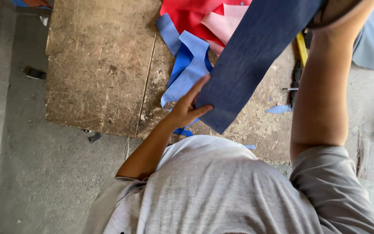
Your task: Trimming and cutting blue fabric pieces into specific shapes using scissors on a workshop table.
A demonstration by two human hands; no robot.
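Your left hand (186, 108) pinches the near end of the navy strip (252, 56) between thumb and spread fingers, above the board's (100, 65) near edge. The board's left half lies bare; blue strips (189, 65) and red cloth (187, 15) sit beside the hand. Your right hand is out of view at the top, so its grip cannot be told.

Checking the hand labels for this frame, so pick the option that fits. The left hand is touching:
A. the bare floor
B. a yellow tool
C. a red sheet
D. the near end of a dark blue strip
D: the left hand pinches the lower end of the dark blue strip, thumb on its face, over the worn board.
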